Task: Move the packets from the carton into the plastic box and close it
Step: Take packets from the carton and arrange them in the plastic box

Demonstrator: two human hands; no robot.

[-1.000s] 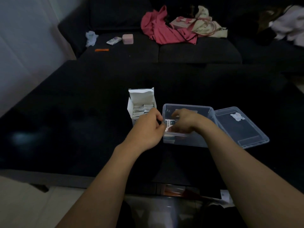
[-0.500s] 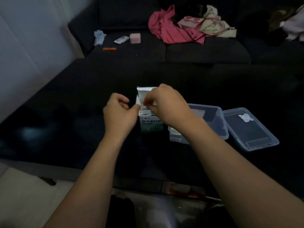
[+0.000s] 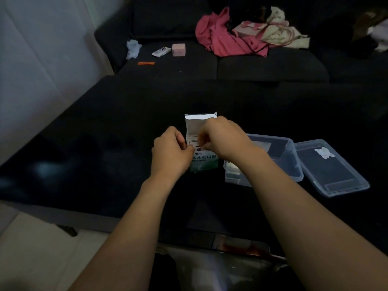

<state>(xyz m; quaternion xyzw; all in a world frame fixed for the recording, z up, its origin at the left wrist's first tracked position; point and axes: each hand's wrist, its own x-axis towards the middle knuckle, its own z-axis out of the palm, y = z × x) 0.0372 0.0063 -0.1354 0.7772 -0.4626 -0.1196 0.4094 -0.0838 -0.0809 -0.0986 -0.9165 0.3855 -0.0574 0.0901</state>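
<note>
While the left hand (image 3: 170, 152) gripped the upright carton (image 3: 202, 141) on the bench and the right hand (image 3: 222, 139) pinched packets (image 3: 193, 140) at its open top, a hard pull risked tipping it, away from the plastic box (image 3: 270, 158) just beside it.

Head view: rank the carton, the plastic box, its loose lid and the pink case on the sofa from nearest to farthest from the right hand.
From the right hand:
1. Carton, right under its fingers, at the open top.
2. Plastic box, just to the hand's right, beside the wrist.
3. Lid, farther right, lying past the box.
4. Pink case, far back on the sofa seat.
</note>
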